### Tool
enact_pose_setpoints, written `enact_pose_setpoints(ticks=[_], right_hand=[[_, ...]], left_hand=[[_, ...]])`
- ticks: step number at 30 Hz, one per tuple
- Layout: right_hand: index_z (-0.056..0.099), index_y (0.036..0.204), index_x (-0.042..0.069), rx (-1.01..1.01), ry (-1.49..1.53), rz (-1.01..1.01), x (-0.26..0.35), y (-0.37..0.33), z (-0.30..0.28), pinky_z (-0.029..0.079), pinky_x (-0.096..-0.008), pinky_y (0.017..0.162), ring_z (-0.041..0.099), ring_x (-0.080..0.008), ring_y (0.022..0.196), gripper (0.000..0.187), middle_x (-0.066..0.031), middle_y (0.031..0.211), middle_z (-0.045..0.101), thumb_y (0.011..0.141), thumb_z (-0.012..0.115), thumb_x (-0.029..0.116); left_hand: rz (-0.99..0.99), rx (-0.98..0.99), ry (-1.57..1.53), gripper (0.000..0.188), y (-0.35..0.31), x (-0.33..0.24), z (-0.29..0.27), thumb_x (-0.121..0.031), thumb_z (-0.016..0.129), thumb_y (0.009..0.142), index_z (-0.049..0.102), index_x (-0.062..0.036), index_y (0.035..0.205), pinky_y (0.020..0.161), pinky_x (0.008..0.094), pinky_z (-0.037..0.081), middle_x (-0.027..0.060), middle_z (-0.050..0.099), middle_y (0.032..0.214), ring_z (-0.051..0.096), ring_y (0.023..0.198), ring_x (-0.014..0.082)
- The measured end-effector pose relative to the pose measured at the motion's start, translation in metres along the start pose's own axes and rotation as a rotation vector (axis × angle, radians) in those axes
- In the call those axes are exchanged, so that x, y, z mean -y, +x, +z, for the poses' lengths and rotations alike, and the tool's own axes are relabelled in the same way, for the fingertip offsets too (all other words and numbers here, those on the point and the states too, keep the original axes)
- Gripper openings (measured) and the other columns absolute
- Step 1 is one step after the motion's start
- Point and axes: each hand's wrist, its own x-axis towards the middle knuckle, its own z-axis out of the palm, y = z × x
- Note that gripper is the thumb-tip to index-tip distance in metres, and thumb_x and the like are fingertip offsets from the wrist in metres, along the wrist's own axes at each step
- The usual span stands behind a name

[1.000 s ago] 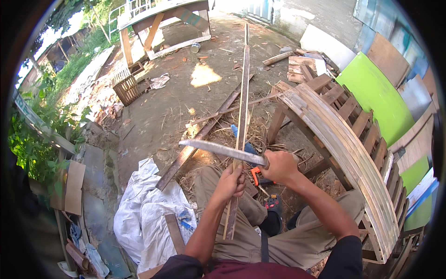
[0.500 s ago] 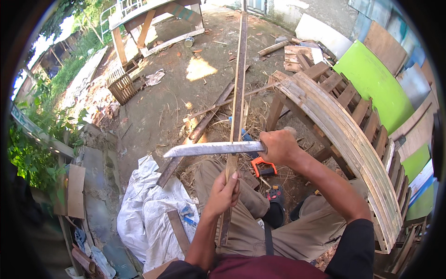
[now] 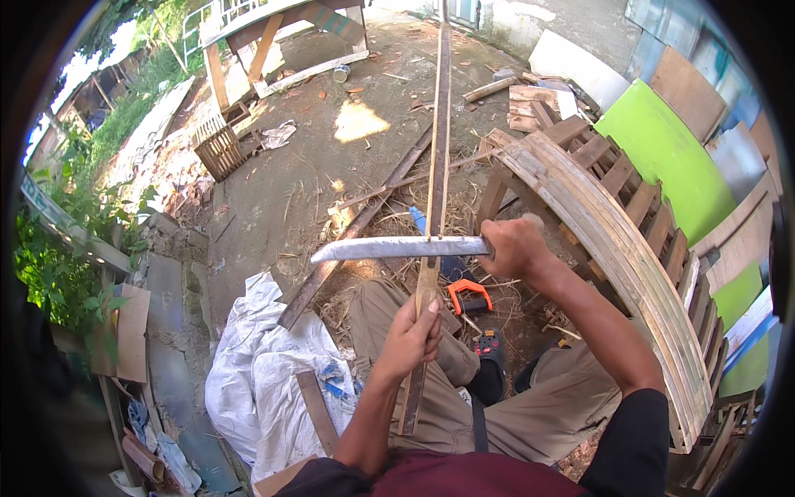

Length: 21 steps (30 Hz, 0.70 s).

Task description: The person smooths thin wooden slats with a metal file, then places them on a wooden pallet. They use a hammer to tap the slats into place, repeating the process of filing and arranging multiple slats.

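My left hand (image 3: 411,335) grips a long thin bamboo strip (image 3: 438,141) near its lower end; the strip runs straight away from me over the dirt ground. My right hand (image 3: 511,248) holds the handle of a long steel blade (image 3: 397,248). The blade lies crosswise over the strip, edge against it, pointing left. I sit with my knees (image 3: 377,302) under the strip.
A curved stack of bamboo slats (image 3: 617,248) leans on wooden pallets (image 3: 596,157) at my right. A white sack (image 3: 265,381) lies at my left. An orange-handled saw (image 3: 465,294) rests by my feet. A wooden crate (image 3: 219,145) and a trestle (image 3: 248,41) stand farther off.
The blade has moved further along the strip, away from my body, and my left hand has shifted up with it. The camera has tilted slightly.
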Motion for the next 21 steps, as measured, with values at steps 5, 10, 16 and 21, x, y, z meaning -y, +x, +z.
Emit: enact_pose_setpoints(ticks=[5, 10, 16, 21], right_hand=[[0.061, 0.075, 0.007, 0.043, -0.019, -0.083, 0.015, -0.009, 0.0, 0.055, -0.0477, 0.059, 0.07, -0.0354, 0.061, 0.026, -0.0143, 0.065, 0.067, 0.073, 0.074, 0.03], [0.063, 0.076, 0.007, 0.078, -0.025, -0.044, 0.029, -0.007, 0.001, 0.055, -0.0476, 0.059, 0.07, -0.0347, 0.061, 0.029, -0.014, 0.065, 0.067, 0.075, 0.077, 0.033], [0.062, 0.076, 0.007, 0.063, -0.013, -0.015, 0.01, -0.005, -0.004, 0.055, -0.0473, 0.059, 0.069, -0.0355, 0.062, 0.028, -0.0143, 0.066, 0.067, 0.075, 0.076, 0.032], [0.063, 0.076, 0.007, 0.005, -0.046, 0.044, -0.021, -0.004, -0.007, 0.055, -0.0485, 0.058, 0.07, -0.0358, 0.062, 0.026, -0.0163, 0.065, 0.067, 0.076, 0.073, 0.031]], left_hand=[[0.015, -0.009, 0.011, 0.017, -0.009, 0.005, 0.005, -0.028, 0.046, 0.111, 0.046, -0.0125, 0.104, 0.038, 0.0223, 0.024, -0.0046, 0.034, 0.067, 0.027, 0.045, 0.0041], [0.005, -0.042, -0.069, 0.016, 0.002, -0.001, 0.0, -0.027, 0.048, 0.11, 0.049, -0.0112, 0.108, 0.04, 0.0225, 0.026, -0.0044, 0.035, 0.068, 0.03, 0.046, 0.0047], [0.006, -0.021, -0.069, 0.016, -0.001, 0.002, 0.012, -0.027, 0.049, 0.11, 0.049, -0.0112, 0.109, 0.04, 0.0224, 0.025, -0.004, 0.036, 0.069, 0.03, 0.046, 0.0045], [-0.02, 0.011, -0.04, 0.016, 0.004, 0.003, 0.022, -0.027, 0.049, 0.11, 0.048, -0.0115, 0.111, 0.04, 0.0221, 0.024, -0.0043, 0.035, 0.067, 0.029, 0.046, 0.0044]])
